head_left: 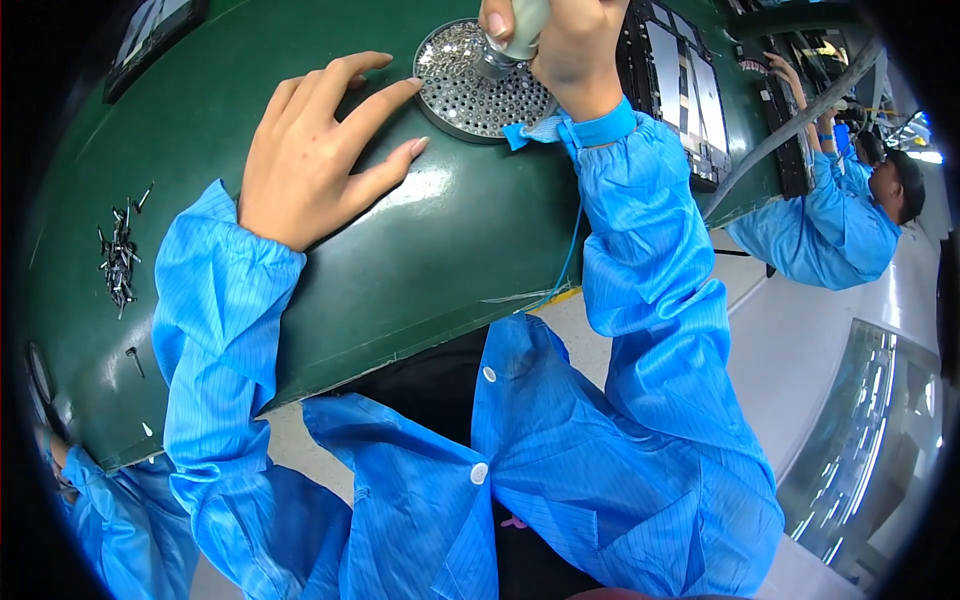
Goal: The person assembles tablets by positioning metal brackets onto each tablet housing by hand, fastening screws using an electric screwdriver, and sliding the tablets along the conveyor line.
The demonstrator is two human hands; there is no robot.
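Observation:
My right hand [575,50] is wrapped round a pale green tool [527,28] with a metal nose, which looks like an electric screwdriver; its upper part is out of view. The nose points down at a round metal plate [460,95] full of small holes, many with shiny screws in them. My left hand [315,145] holds nothing, its fingers spread over the green tabletop [400,270]. Its index fingertip reaches the plate's left rim. A blue wrist strap [600,127] with a thin cord circles my right wrist.
Flat dark-framed panels with silvery parts [680,85] stand right of the plate. A dark frame [155,35] lies at the far left. Loose dark screws [119,258] are heaped on the left. A co-worker in blue [835,235] works at the right; another person's sleeve [115,510] shows lower left.

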